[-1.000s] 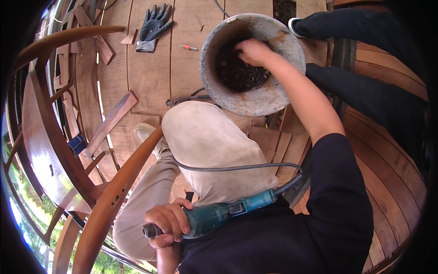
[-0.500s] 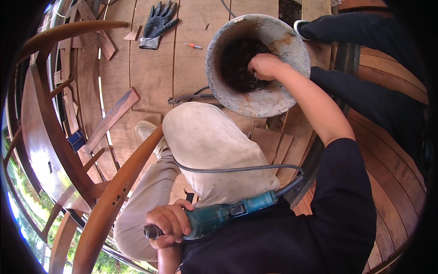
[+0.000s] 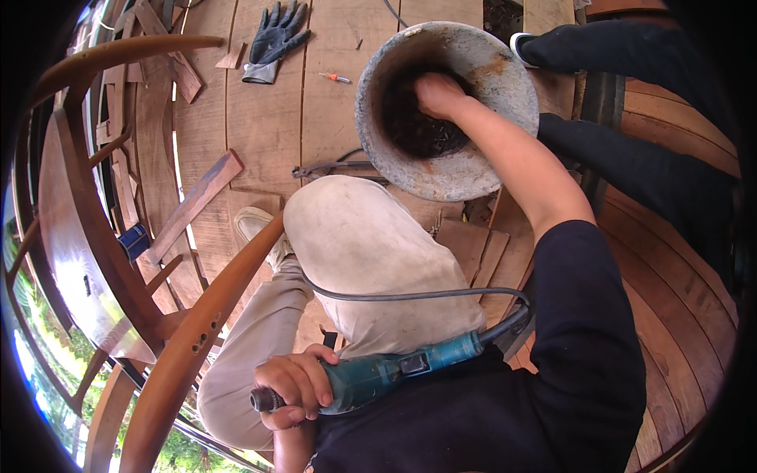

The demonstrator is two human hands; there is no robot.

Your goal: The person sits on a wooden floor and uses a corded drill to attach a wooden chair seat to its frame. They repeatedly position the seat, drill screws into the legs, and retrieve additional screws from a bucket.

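Observation:
My left hand (image 3: 293, 385) is closed around the front end of a teal corded die grinder (image 3: 378, 380), whose bare collet nose sticks out past my fingers. The tool lies across my lap, its black cord (image 3: 410, 296) looping over my thigh. My right hand (image 3: 438, 94) reaches deep into a round, grey, stained bucket (image 3: 493, 150). Small dark bits lie at the bottom, and my fingertips are lost in its shadow, so what they hold, if anything, is hidden.
Left of me stands a curved wooden chair frame (image 3: 193, 347). On the plank floor lie a dark work glove (image 3: 276, 39), an orange-handled tool (image 3: 337, 78), wood offcuts (image 3: 197, 205) and a blue can (image 3: 134, 241). Another person's dark-clad legs (image 3: 639, 158) are at the right.
My right hand has moved farther into the bucket, toward its far left side. My left hand keeps its hold on the die grinder.

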